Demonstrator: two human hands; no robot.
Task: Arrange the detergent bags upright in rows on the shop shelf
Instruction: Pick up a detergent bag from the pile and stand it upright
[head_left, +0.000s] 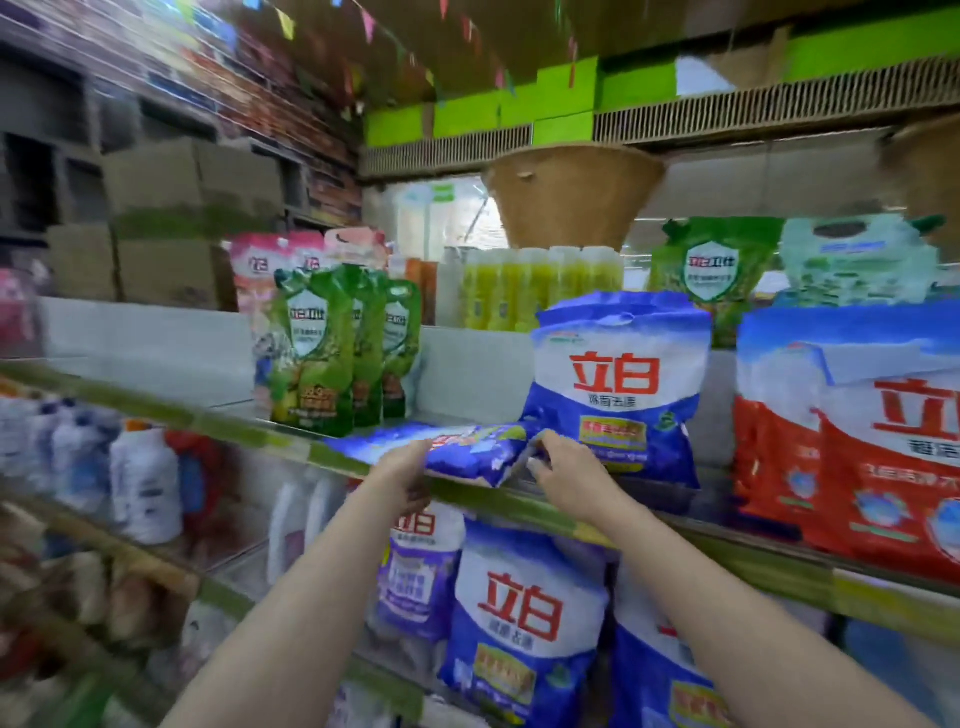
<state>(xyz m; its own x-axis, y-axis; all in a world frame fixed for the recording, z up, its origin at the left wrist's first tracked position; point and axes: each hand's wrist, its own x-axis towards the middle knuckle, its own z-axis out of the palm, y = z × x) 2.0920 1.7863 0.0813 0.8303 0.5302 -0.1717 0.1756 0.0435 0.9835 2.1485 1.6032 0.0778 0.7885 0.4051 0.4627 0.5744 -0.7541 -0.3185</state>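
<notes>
A blue detergent bag (470, 449) lies flat on the upper shelf (291, 441), near its front edge. My left hand (402, 475) grips the bag's near left side, fingers curled under it. My right hand (563, 470) holds its right end. Just behind, another blue bag (618, 384) stands upright on the same shelf. Red detergent bags (852, 441) stand upright to the right. More blue bags (519, 618) stand on the shelf below.
Green refill pouches (322, 353) stand at the left of the upper shelf, pink pouches (270, 270) behind them. Yellow-green bottles (535, 288) and a woven basket (571, 197) sit at the back. White bottles (145, 483) fill the lower left shelf.
</notes>
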